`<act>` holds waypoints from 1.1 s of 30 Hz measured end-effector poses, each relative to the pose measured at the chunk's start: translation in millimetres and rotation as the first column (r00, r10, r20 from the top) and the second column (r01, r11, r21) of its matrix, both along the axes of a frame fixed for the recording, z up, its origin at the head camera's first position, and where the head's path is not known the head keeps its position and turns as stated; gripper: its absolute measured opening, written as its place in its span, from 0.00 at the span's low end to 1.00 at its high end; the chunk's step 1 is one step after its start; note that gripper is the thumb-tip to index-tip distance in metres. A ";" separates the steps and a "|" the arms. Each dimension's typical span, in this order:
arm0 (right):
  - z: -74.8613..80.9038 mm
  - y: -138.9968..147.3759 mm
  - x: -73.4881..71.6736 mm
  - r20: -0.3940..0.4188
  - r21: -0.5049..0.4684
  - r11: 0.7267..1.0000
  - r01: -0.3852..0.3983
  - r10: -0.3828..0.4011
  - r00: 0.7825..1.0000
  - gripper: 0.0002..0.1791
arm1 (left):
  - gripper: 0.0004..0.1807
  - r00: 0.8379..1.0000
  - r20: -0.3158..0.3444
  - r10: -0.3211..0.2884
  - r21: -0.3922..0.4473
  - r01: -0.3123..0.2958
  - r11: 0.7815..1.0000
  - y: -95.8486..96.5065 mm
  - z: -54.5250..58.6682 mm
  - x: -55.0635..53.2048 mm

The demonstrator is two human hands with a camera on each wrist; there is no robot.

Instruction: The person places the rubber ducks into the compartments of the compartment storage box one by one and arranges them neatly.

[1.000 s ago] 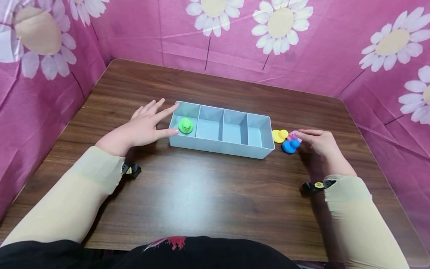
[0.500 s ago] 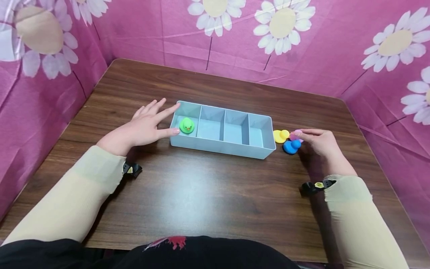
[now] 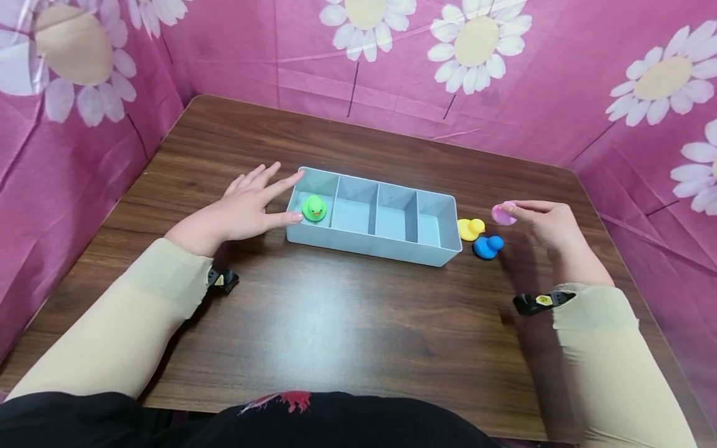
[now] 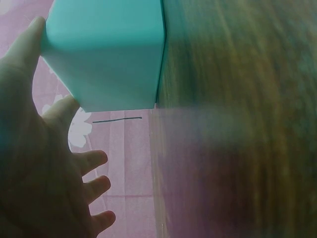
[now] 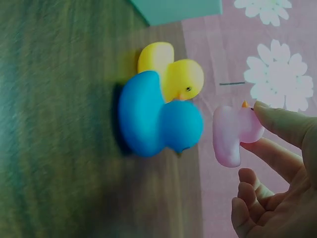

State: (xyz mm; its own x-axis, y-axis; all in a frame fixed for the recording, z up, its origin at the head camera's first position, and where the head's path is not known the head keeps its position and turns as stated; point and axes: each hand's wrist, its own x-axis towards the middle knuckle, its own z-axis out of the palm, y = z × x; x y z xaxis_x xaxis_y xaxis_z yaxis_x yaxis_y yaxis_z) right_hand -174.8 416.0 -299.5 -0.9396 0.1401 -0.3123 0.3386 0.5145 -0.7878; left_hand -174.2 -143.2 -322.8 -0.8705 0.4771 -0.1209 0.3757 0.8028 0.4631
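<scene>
Pinching a pink duck point(image 3: 498, 216), the right hand point(image 3: 551, 227) has its thumb and pointer finger closed on the toy. The other three fingers are bent in and hold nothing. The pink duck is up off the tabletop point(image 3: 392, 336), to the right of a pale blue box point(image 3: 370, 244). In the right wrist view you can see its small orange beak near the thumb.

Two more ducks sit on the tabletop between the box and the right hand. The yellow duck point(image 3: 469, 229) is just beside the right end of the box. The blue duck point(image 3: 486, 248) is just beside the yellow duck, a bit closer to the person.

The left hand point(image 3: 241, 208) is open, with its fingers spread wide. Its thumb and pointer finger touch the left end of the box, and the other three fingers stick out past it.

The box has four parts in a row. A green duck point(image 3: 314, 208) sits in the part at the far left, with its face to the person.

Pink cloth point(image 3: 235, 62) with big white flowers point(image 3: 476, 40) hangs around the tabletop. The person has light sleeves point(image 3: 599, 348) and a black top point(image 3: 392, 423).
</scene>
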 end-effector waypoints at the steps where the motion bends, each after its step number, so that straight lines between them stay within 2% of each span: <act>1: -0.5 -5.3 0.6 -0.030 0.022 1.000 0.019 -0.019 0.999 0.20 | 0.45 1.000 0.000 -0.001 -0.002 0.001 1.000 0.0 0.1 -0.1; 4: 8.0 -28.4 7.1 -0.110 0.090 0.995 0.049 -0.039 0.993 0.17 | 0.45 1.000 -0.004 -0.003 -0.006 0.003 1.000 -0.4 0.3 -0.4; 5: 10.5 -31.9 6.9 -0.122 0.091 0.995 0.041 -0.030 0.992 0.14 | 0.45 1.000 -0.005 -0.003 -0.008 0.003 1.000 -0.9 0.4 -0.5; 8: 19.3 -43.5 6.3 -0.146 0.141 0.990 0.023 -0.003 0.989 0.15 | 0.45 1.000 -0.002 0.001 -0.007 -0.001 1.000 -2.0 0.6 -0.5; 13: 32.2 -57.3 3.0 -0.153 0.180 0.984 -0.001 0.029 0.988 0.32 | 0.45 1.000 -0.001 -0.001 -0.012 0.001 1.000 -2.3 0.2 -0.5; 15: 36.4 -61.3 1.0 -0.146 0.190 0.982 -0.014 0.043 0.988 0.35 | 0.45 1.000 -0.001 -0.004 -0.015 0.004 1.000 -1.8 0.1 -0.7; 26: 56.0 -89.6 -5.0 -0.149 0.143 0.981 -0.127 0.148 0.978 0.25 | 0.45 1.000 -0.002 -0.001 -0.012 0.001 1.000 0.3 0.2 -2.4; 33: 63.6 -119.3 -7.8 -0.167 0.150 0.962 -0.228 0.252 0.953 0.25 | 0.46 1.000 -0.003 0.007 -0.013 -0.007 1.000 -1.3 -1.9 -2.5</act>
State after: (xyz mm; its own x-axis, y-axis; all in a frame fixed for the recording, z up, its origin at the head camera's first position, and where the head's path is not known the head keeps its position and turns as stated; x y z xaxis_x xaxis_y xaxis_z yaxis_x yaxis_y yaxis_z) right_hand -182.7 296.7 -235.9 -0.9895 -0.0697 -0.1267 0.0490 0.6629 -0.7471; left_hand -176.8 -144.5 -324.7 -0.8742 0.4692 -0.1247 0.3710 0.8114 0.4517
